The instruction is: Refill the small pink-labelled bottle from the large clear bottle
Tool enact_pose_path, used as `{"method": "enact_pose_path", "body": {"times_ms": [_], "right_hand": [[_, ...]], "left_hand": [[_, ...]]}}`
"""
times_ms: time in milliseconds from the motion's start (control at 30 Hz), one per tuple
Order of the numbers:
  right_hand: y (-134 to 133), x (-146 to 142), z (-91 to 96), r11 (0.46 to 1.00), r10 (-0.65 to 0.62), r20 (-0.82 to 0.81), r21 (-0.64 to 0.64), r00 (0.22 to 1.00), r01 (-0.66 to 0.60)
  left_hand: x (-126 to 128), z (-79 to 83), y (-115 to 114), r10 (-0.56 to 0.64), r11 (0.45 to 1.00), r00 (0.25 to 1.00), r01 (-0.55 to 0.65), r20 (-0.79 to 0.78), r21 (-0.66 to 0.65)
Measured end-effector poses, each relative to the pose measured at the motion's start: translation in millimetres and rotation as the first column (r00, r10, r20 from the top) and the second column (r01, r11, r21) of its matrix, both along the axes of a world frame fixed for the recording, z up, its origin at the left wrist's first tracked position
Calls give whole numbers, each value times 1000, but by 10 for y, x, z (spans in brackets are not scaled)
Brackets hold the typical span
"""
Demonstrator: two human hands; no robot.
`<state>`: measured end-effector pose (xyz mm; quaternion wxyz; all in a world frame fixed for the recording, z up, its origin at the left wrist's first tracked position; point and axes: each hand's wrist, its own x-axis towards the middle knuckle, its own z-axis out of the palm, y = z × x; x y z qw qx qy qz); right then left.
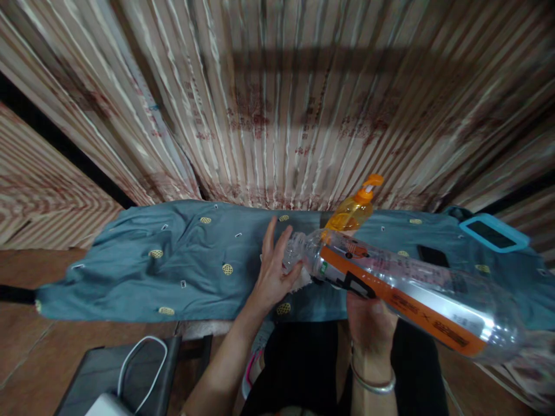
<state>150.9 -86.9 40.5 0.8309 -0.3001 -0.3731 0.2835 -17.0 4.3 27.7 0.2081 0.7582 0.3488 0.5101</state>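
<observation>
Bottle (403,294) held above bench (130,260); long axis slants from neck, at the left hand (274,271), to base at far right, nearer the wearer. Right hand (372,322) clamped on its body, near side. Left fingers parted by the neck; whether gripping, cannot tell.

Looks like a home: printed curtains (277,115) on three sides, yellow-motif bench cloth (130,260), brown tiled floor (26,335).
</observation>
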Motion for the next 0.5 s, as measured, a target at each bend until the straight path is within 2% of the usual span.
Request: {"method": "enact_pose_path", "body": {"times_ms": [100, 167, 333, 500], "right_hand": [[6, -13, 16, 1000, 5, 4, -4, 1000, -5], [6, -8, 29, 1000, 17, 16, -12, 1000, -17], [-56, 36, 37, 1000, 24, 58, -15, 998, -23], [-288, 155, 1, 997, -30, 50, -75, 998, 33]], "left_hand": [[-22, 168, 46, -68, 997, 994, 71, -90, 30], [-24, 220, 82, -107, 994, 989, 110, -99, 28], [-29, 219, 152, -136, 988, 990, 139, -37, 64], [-45, 217, 171, -157, 986, 987, 158, -18, 54]]}}
